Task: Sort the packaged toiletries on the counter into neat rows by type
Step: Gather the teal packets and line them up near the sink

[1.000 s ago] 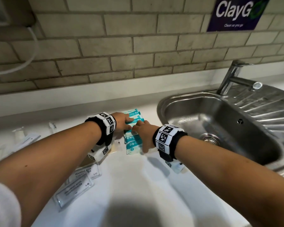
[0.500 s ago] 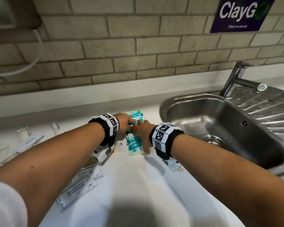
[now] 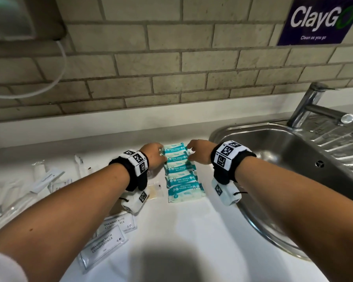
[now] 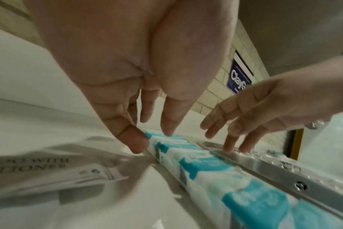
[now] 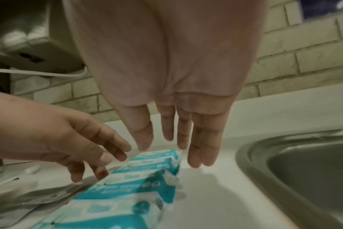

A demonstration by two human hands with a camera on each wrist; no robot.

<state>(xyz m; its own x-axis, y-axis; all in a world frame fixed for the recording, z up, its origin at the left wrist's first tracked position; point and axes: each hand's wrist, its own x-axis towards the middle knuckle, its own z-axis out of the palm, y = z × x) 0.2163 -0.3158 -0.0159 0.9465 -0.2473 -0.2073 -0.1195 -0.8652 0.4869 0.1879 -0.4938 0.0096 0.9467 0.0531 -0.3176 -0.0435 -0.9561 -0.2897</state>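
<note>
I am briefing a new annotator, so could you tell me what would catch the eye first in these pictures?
First, the teal wipes packs, overlapped in a column on the white counter beside the steel sink. The left hand and right hand flank its far end, fingers straight. The purple ClayGo sign stands out on the brick wall, upper right.

Bare counter (image 3: 192,237) near edge, passable; sink (image 3: 273,151) bounds right, shampoo sachets (image 3: 104,247) crowd left of wipe packs (image 3: 180,176).

Shared pantry or washroom, steel sink (image 3: 273,151), brick-tiled wall (image 3: 171,58), "ClayGo" sign (image 3: 318,19)
</note>
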